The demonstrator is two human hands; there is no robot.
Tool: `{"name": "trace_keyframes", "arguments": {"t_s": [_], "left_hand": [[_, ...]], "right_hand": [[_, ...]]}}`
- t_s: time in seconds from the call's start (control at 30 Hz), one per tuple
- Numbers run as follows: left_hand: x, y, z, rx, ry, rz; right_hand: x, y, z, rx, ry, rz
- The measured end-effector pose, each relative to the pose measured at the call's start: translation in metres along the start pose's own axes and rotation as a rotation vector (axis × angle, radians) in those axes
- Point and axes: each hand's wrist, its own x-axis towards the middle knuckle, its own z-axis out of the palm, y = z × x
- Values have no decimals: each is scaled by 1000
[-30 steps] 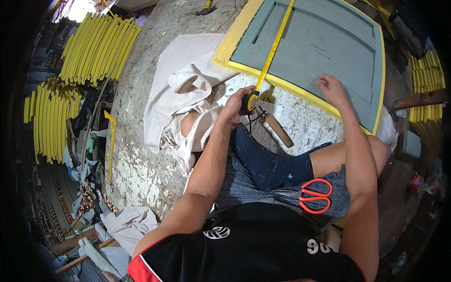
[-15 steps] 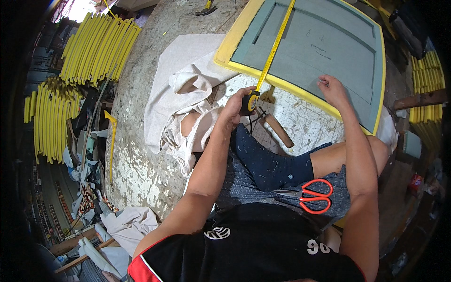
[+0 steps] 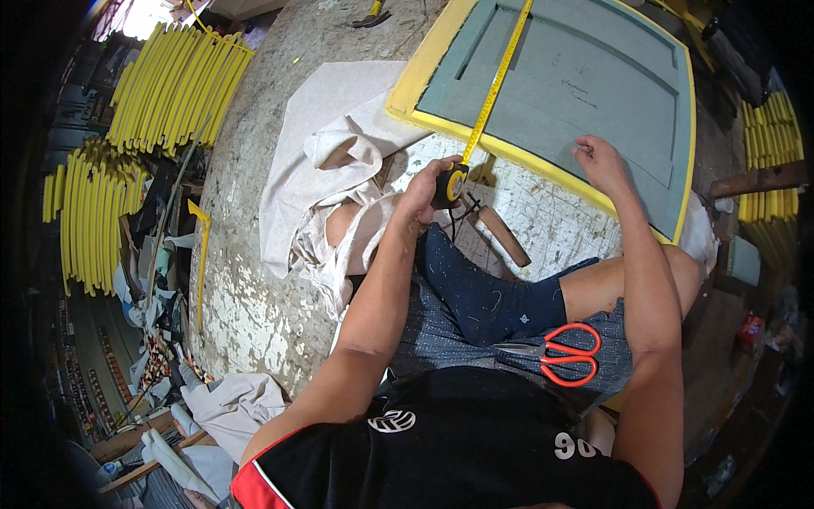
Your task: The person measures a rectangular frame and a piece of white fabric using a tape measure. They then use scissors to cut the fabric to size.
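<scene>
My left hand (image 3: pixel 426 193) is closed round a black and yellow tape measure (image 3: pixel 455 186). Its yellow blade (image 3: pixel 490 100) runs out across a grey-green panel (image 3: pixel 543 110) edged with yellow foam, past the top of the view. My right hand (image 3: pixel 603 165) is over the panel's near part, fingertips pinched on something small and pale that I cannot make out. Handwriting and a thin line show on the panel. Scissors with red handles (image 3: pixel 570 355) rest on my lap. A wooden-handled tool (image 3: pixel 502 236) lies on the worktable beside my sock.
Beige cloth (image 3: pixel 326 110) lies crumpled on the paint-worn worktable (image 3: pixel 246 246), left of the panel. Stacks of yellow strips (image 3: pixel 174 89) stand at the far left, and more yellow pieces (image 3: pixel 770 136) at the right. A hammer-like tool (image 3: pixel 373 14) sits at the table's far end.
</scene>
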Motion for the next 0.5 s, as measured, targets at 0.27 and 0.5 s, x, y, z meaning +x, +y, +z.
{"name": "trace_keyframes", "arguments": {"t_s": [0.27,0.5], "left_hand": [[-1,1,1,-9,0,-1],[-3,4,4,0,11,-1]], "right_hand": [[-1,-2,0,-4,14,-1],[0,1,2,-1,15,3]]}}
